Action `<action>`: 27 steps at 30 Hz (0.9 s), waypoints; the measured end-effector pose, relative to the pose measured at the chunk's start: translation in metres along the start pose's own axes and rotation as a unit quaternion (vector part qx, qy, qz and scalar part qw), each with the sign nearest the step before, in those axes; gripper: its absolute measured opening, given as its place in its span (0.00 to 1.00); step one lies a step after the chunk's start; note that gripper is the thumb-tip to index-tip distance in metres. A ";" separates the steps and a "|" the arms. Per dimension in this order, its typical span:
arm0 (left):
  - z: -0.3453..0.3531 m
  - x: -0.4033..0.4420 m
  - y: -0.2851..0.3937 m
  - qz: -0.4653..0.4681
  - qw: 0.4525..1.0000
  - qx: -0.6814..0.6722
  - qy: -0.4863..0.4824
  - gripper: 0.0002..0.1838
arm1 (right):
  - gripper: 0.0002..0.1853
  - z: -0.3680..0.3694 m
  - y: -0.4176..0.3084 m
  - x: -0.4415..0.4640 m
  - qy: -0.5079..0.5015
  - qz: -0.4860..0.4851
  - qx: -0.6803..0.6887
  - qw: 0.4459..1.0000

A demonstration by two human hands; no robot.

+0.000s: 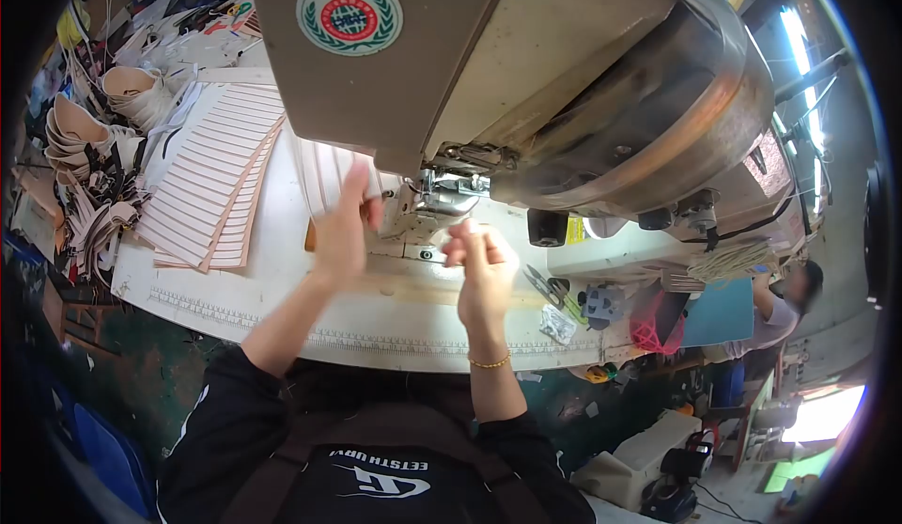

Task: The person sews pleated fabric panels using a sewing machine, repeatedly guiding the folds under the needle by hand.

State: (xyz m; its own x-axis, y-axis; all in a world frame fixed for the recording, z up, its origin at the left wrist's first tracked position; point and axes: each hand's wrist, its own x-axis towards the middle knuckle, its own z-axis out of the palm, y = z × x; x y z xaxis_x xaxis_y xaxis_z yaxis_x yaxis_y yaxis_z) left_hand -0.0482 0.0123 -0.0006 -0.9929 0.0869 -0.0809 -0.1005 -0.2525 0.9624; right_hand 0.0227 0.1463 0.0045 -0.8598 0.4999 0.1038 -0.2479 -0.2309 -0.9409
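My left hand (340,237), blurred by motion, is raised over the table left of the sewing machine's needle area (442,195). Its fingers look apart, and I see nothing held in them. Just behind it lies a pale striped piece (324,172), partly covered by the hand and the machine head (366,101). In front of the presser foot, my right hand (484,270) is closed with its fingertips pinched together. Whatever may be between those fingertips is too small to make out.
A stack of striped panels (211,181) lies on the left, beside bundles of curled pieces (80,134). Scissors (545,289), a small plastic bag (557,324) and a pink mesh item (656,325) sit at the right. Another person (775,308) is farther right.
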 end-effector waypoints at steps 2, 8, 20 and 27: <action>0.014 -0.059 0.004 -0.062 0.988 -0.090 -0.109 0.18 | 0.06 0.010 0.010 -0.004 -0.072 -0.031 -0.060 0.995; -0.017 -0.116 0.057 0.133 0.899 0.061 -0.414 0.04 | 0.09 0.003 0.006 -0.014 -0.215 0.110 -0.117 0.963; -0.007 -0.021 0.035 -0.113 0.973 0.035 -0.196 0.08 | 0.04 -0.067 -0.011 0.041 -0.106 0.030 -0.027 0.993; -0.001 -0.029 0.027 -0.003 0.980 0.042 -0.194 0.06 | 0.06 -0.073 -0.006 0.055 -0.124 0.020 -0.063 0.990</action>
State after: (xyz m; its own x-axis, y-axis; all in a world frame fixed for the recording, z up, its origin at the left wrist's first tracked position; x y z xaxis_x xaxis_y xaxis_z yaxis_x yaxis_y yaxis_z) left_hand -0.0217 0.0023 0.0274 -0.8923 0.4515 0.0029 -0.0842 -0.1725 0.9814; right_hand 0.0092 0.2359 -0.0074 -0.9546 0.2694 0.1272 -0.1677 -0.1330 -0.9768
